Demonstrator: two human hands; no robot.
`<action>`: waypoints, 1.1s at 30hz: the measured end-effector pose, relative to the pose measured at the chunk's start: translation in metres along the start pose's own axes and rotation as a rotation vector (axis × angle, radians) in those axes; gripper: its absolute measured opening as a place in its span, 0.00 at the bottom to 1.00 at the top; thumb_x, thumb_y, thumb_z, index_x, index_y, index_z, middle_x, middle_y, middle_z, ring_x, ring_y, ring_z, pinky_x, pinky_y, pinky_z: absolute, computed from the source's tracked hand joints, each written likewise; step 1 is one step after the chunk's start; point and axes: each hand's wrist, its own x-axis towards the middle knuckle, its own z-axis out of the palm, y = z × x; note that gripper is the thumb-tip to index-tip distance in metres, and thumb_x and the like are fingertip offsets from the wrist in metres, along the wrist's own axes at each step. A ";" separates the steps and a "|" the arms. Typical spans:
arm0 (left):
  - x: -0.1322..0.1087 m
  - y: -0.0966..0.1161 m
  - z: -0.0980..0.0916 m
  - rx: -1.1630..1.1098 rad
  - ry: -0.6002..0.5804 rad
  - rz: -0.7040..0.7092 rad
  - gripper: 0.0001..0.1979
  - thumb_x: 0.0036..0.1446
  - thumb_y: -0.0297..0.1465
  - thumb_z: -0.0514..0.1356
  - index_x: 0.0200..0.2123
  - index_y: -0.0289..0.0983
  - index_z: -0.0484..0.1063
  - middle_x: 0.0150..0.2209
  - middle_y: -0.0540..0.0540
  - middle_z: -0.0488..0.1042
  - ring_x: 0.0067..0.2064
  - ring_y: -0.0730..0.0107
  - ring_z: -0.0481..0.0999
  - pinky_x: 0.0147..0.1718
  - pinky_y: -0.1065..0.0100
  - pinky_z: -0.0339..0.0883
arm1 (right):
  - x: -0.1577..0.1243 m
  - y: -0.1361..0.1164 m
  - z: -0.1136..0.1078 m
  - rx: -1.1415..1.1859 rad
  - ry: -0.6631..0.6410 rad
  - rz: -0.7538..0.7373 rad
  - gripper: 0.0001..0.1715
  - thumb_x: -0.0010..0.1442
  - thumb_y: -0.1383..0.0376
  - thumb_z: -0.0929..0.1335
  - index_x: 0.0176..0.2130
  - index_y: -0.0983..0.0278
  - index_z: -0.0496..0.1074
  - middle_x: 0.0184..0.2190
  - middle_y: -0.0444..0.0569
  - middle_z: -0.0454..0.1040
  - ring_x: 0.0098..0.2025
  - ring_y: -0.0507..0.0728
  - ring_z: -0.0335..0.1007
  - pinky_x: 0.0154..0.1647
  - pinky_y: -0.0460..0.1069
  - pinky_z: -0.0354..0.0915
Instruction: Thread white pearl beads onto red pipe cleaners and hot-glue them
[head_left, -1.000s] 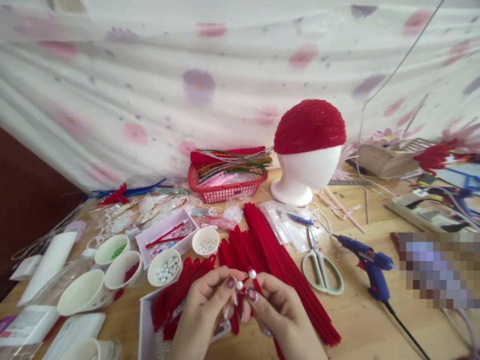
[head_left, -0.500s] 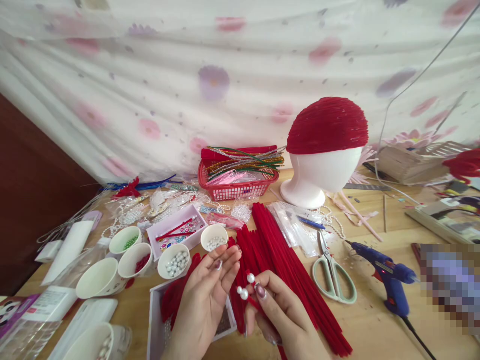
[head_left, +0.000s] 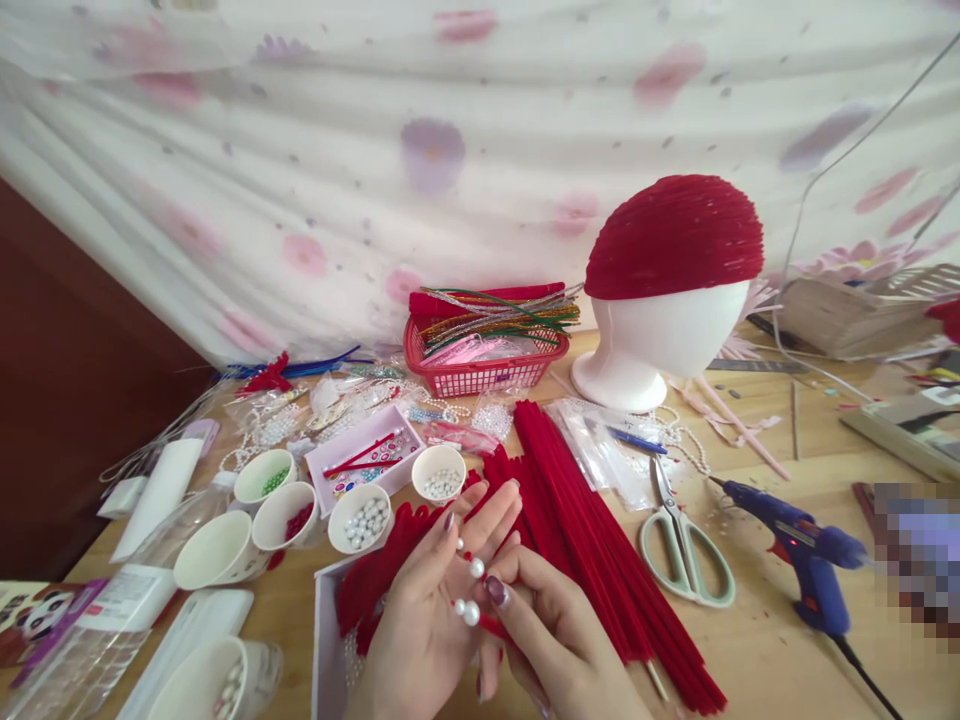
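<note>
Scissors (head_left: 673, 516), glue gun (head_left: 814, 552) right of red stem bundle (head_left: 592, 540); right hand (head_left: 562, 630) pinching beaded stem (head_left: 490, 624), left hand (head_left: 424, 625) spread.

Near the back edge of the brown wooden table (head_left: 772, 660), red plastic basket (head_left: 487, 380); just to its right, white foam head (head_left: 667, 340). Before the basket and to its left, shallow white box (head_left: 316, 470); farther toward the left edge, round white paper cups (head_left: 214, 550), beads in several. From the middle frontward, bundle of long red fuzzy stems (head_left: 570, 500). Right of the bundle, steel scissors with pale green handles (head_left: 679, 560); right again, blue plastic glue gun (head_left: 799, 550). Left of the bundle, left hand (head_left: 427, 615); beside it, right hand (head_left: 562, 625), and in that, red stem with white pearls (head_left: 471, 613).
</note>
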 end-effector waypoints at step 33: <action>-0.003 -0.005 0.010 0.092 0.020 0.043 0.14 0.54 0.34 0.73 0.44 0.40 0.80 0.50 0.41 0.84 0.59 0.53 0.78 0.52 0.63 0.74 | -0.005 0.002 -0.004 0.014 0.034 -0.031 0.29 0.62 0.40 0.69 0.34 0.63 0.68 0.16 0.37 0.67 0.15 0.44 0.48 0.16 0.43 0.40</action>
